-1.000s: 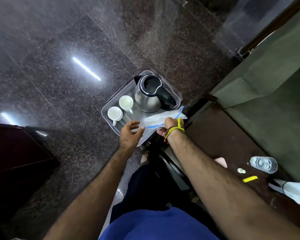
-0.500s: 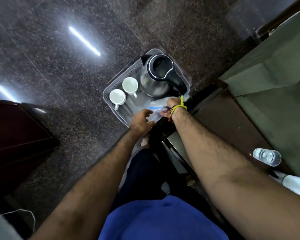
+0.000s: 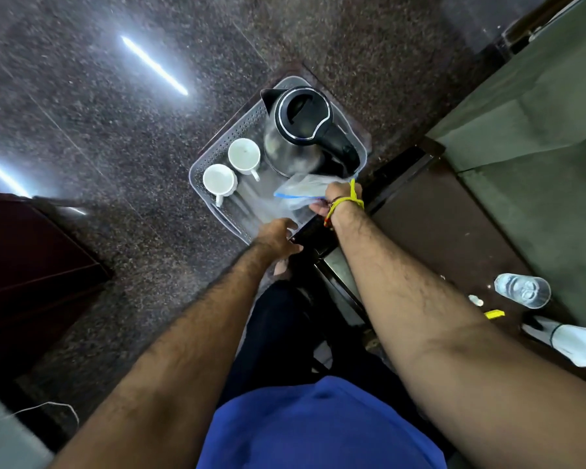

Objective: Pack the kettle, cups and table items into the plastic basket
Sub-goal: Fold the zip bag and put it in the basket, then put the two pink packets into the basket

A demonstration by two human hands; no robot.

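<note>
Both hands have dropped lower into the plastic basket (image 3: 217, 148) since a second ago, and the clear bag (image 3: 301, 192), then spread wide between them, is now bunched at the right hand, down inside the near right part of the basket.

Going left to right: a dark wooden cabinet (image 3: 31, 265) stands at the left edge on the speckled stone floor (image 3: 115, 130). The basket sits on that floor, with two white cups (image 3: 220, 180) (image 3: 244, 155) side by side along its left wall and the steel kettle (image 3: 298, 130) with its black lid filling the far right end, just beside the farther cup. The left hand (image 3: 276, 235) hovers at the basket's near rim, fingers loosely curled with nothing seen in them. The right hand (image 3: 335, 198), with a yellow thread (image 3: 351, 201) at the wrist, pinches the bag's blue-striped edge just near the kettle. Farther right, a dark table (image 3: 454, 238) holds an empty glass (image 3: 521, 290), a small yellow piece (image 3: 494, 313) and a white cloth (image 3: 575, 343).
</note>
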